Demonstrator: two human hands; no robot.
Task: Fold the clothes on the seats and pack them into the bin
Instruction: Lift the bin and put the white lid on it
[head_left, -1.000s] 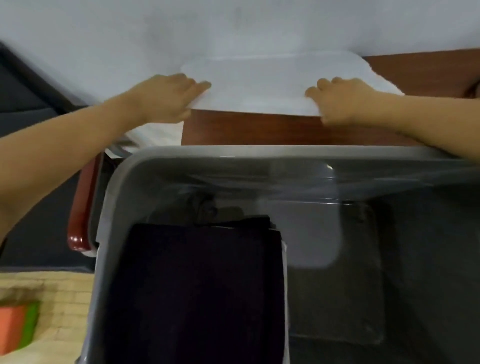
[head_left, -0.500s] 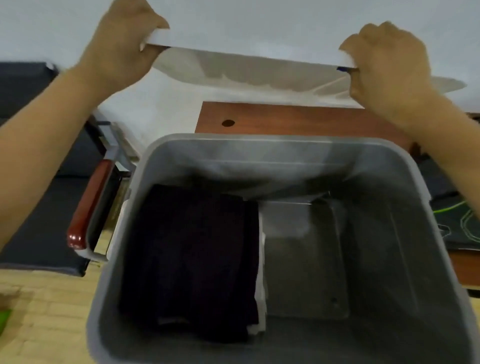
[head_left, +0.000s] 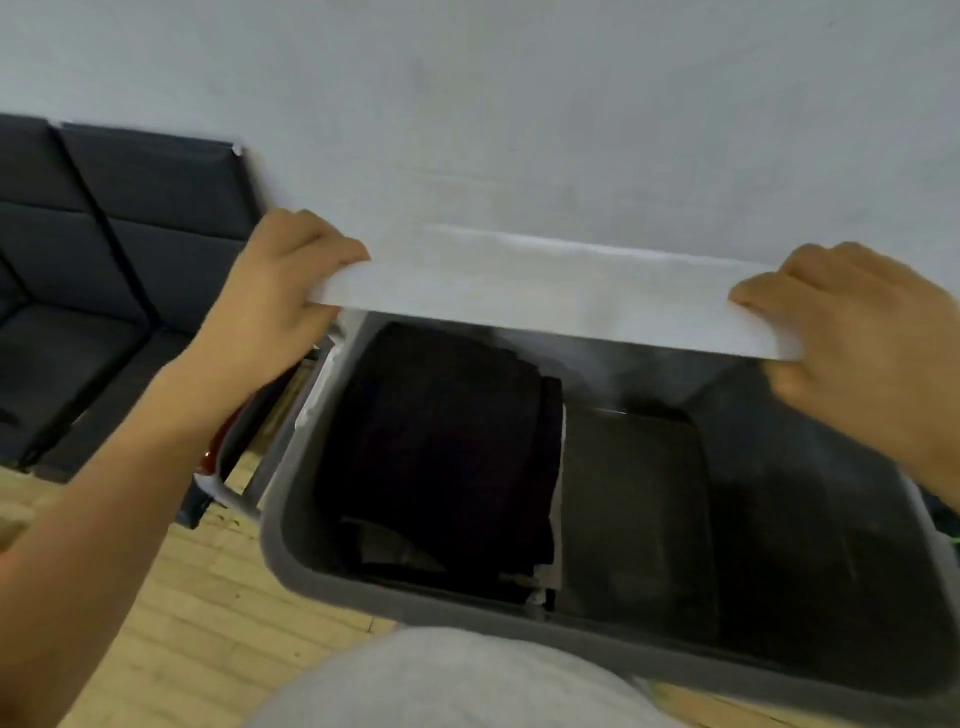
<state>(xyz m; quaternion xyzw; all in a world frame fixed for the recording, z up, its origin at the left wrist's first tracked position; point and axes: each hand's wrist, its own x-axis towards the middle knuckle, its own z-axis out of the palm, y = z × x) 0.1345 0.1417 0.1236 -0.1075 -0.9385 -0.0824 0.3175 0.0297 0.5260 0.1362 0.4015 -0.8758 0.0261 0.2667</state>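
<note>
A folded white garment (head_left: 561, 301) held level above the far rim of the bin (head_left: 291, 545), one end in each hand. The left hand (head_left: 270, 312) grips its left end, fingers curled over the top edge; the right hand (head_left: 852, 332) grips the right end, thumb on the near face and fingers wrapped behind. The bin is grey plastic, smooth-walled with rounded corners; its left half holds a stack of dark clothes (head_left: 447, 457), folded flat, with a pale edge showing along the stack's right side, while the right half shows only the bare bin floor (dim, and partly blurred). Risks, as judged from this view: the garment spans nearly the bin's full width, so lowered as it lies it may catch on the rim or side walls and buckle; soft cloth held only at its ends can sag in the middle and lose its fold; an uneven release could drop one end first, leaving the piece slanted against the dark stack instead of flat in the free half. The cloth appears thin, matte and limp, its fold forming a long, even band. To the left stand black padded seats (head_left: 104, 260) with stitched panels; below them lies pale wood flooring (head_left: 171, 623).
</note>
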